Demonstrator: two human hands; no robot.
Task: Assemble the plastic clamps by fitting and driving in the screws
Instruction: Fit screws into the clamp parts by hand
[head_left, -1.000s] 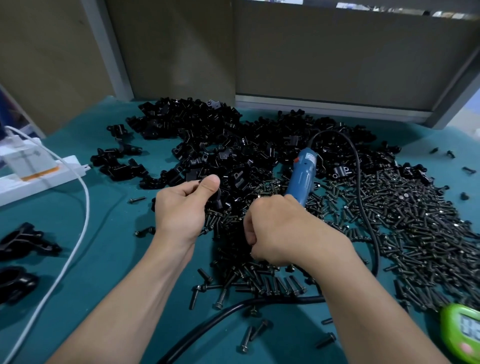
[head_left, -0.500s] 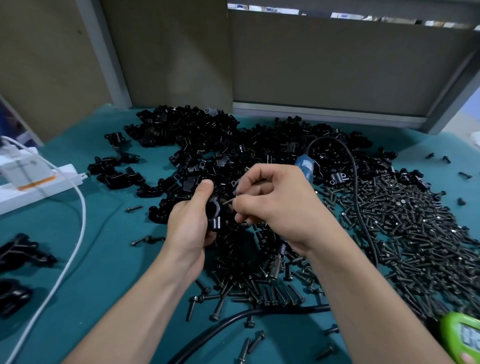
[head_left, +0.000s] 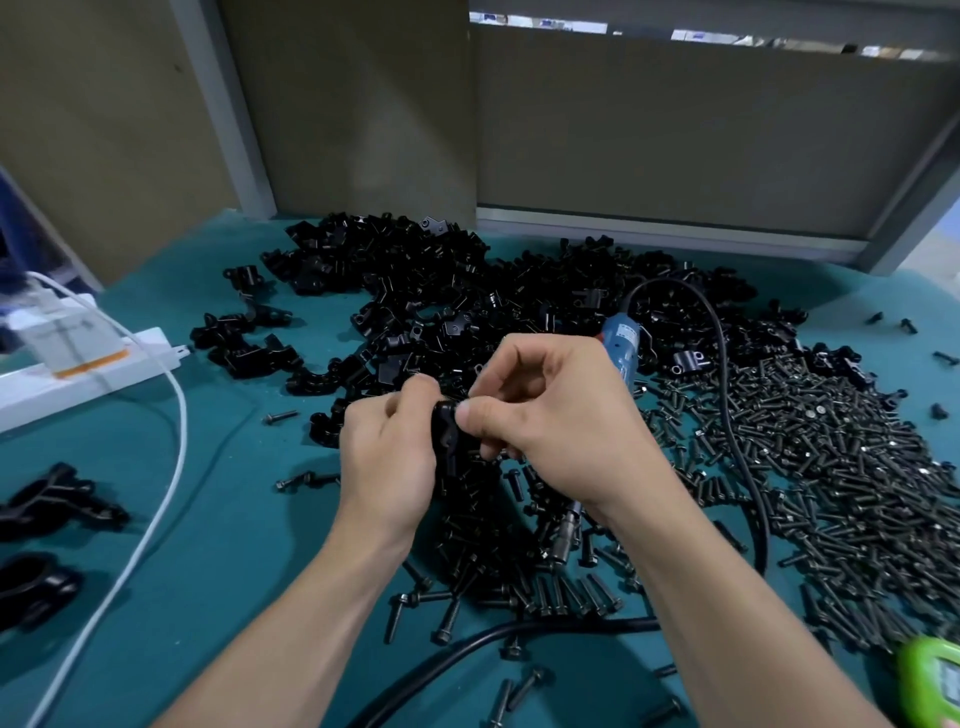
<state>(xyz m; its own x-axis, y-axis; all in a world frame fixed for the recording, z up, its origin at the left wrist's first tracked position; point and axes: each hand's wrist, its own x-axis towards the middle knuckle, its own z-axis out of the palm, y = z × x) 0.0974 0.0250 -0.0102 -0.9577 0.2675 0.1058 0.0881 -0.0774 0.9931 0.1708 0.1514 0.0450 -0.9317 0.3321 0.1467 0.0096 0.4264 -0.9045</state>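
My left hand (head_left: 387, 457) grips a black plastic clamp (head_left: 447, 431) above the middle of the green table. My right hand (head_left: 550, 431) pinches at the clamp's top edge with thumb and forefinger; a screw between those fingers is mostly hidden. A big heap of black clamp parts (head_left: 467, 291) lies behind the hands. Loose black screws (head_left: 857, 467) cover the table to the right and below the hands. The blue electric screwdriver (head_left: 621, 343) lies on the table behind my right hand, its metal tip (head_left: 569, 530) showing under my wrist.
The screwdriver's black cable (head_left: 737, 441) loops right and runs under my forearms. A white power strip (head_left: 78, 374) with a white cord (head_left: 171, 467) sits at the left. Two assembled black clamps (head_left: 47, 504) lie at the left edge. A green device (head_left: 930, 680) is at the bottom right.
My right hand rose from the screw pile and came to the clamp in my left hand. Both hands now meet at the clamp, slightly lower and closer together than half a second ago.
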